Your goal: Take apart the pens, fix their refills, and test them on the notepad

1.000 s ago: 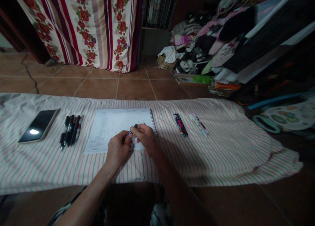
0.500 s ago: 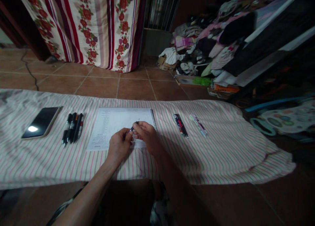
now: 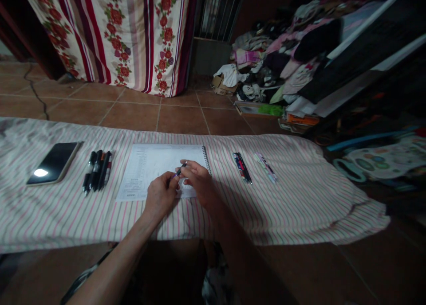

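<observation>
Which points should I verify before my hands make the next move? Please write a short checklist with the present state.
1. Purple-and-black pen secured: ok, held between the fingers of left hand and right hand.
2. Pen's tip and inner parts: cannot tell, too small and partly covered.
3. Spiral notebook lying flat: ok.
4. Whole page visible: not ok, the hands cover its lower right part.
5. Smartphone away from the hands: ok, black pens lie between it and the notebook.
</observation>
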`<state>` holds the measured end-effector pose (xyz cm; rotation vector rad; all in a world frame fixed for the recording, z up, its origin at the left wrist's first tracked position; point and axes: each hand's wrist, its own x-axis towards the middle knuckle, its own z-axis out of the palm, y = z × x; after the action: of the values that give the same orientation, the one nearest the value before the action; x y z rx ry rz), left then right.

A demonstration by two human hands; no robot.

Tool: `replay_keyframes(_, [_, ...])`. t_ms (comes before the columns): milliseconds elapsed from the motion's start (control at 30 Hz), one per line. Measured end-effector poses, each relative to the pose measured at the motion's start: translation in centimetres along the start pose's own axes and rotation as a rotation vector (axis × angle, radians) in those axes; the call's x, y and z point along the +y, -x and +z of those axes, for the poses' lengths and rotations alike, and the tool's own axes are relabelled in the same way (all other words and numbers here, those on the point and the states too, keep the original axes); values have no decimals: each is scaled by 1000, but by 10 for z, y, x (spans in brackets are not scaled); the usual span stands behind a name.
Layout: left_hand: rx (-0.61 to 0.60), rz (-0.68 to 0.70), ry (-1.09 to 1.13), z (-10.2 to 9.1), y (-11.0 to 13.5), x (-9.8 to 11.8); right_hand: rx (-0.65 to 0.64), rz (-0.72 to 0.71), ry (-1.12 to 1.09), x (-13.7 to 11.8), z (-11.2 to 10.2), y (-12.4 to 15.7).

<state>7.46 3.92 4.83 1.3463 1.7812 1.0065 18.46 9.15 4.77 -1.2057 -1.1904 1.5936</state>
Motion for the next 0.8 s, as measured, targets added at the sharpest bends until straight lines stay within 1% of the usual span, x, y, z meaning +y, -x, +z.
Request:
replay_keyframes(67, [3,10,-19,0,1,-1,19,15,26,0,0,1])
replay_keyframes(200, [-10,0,-20,2,2,-2,62,-13,120,2,-2,1])
replay_keyframes(300, [-18,-6,-12,3,2,-2,79,-37,110,4,-2,0])
replay_keyframes(533, [-13,-11,-6,5,0,-4,71,-37,32,1,-1,1])
replay_keyframes(733, [15,-3,-20,4,0,-5,-17,22,-88,-4,1,3])
replay_keyframes(800, [27,-6,-29,3,1,-4,-19,47,-68,-2,3,2])
